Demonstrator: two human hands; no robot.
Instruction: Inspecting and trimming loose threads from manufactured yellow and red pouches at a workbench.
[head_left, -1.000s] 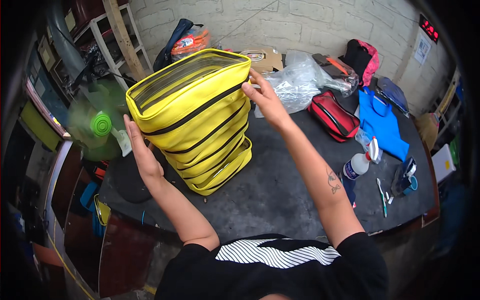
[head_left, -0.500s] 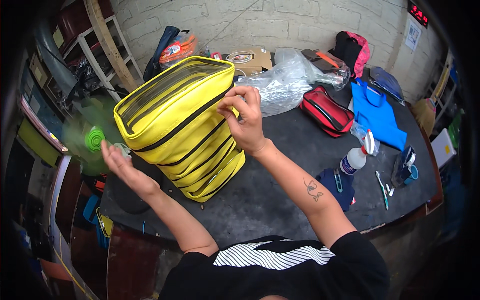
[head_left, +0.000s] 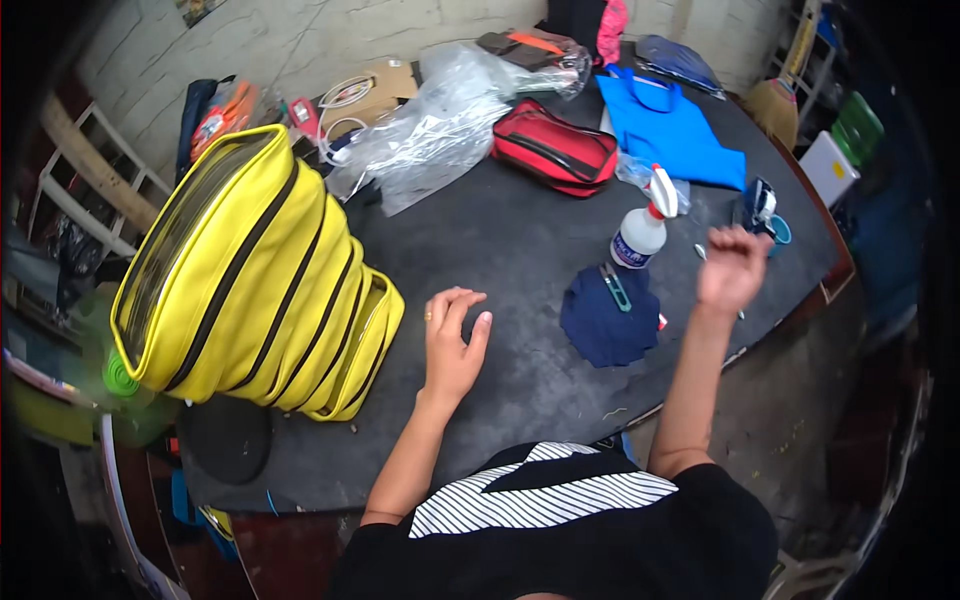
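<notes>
A tall stack of yellow zippered bags (head_left: 255,290), with black zips and a clear window on top, stands at the table's left side. My left hand (head_left: 452,345) hovers to the right of it, fingers loosely bent and thumb apart, holding nothing. Out at the right, my right hand (head_left: 735,275) is raised above the table edge, slightly blurred, its fingers half curled and nothing visible in them. It covers most of a toothbrush; a small piece of it shows beside the wrist. Nearest to that hand are a dark item (head_left: 757,203) and a blue ring-shaped thing (head_left: 780,230).
A white spray bottle (head_left: 640,235) stands behind a navy cloth (head_left: 610,335) bearing a green thread snipper (head_left: 617,290). Farther back lie a red bag (head_left: 555,150), a blue tote (head_left: 665,130) and clear plastic (head_left: 440,120). A green roll (head_left: 120,375) is left of the stack.
Both hands have left the yellow stack and moved right, the right one farthest. My view has turned right, so the stack appears farther left.
</notes>
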